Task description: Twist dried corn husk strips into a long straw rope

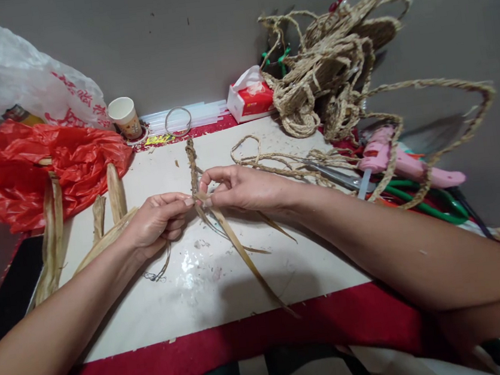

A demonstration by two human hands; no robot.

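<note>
Close together, the left hand pinches the near end of a braided cord while the right hand grips a tan strip between fingertips.

I count my two grips at one braid, one paper cup, one tissue box, one pink glue gun, two plastic bags.

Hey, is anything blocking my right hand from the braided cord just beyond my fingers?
Nothing visible stands in the way: your right hand holds a flat strip at the near end of the braided cord, and your left hand pinches at that same end.
</note>
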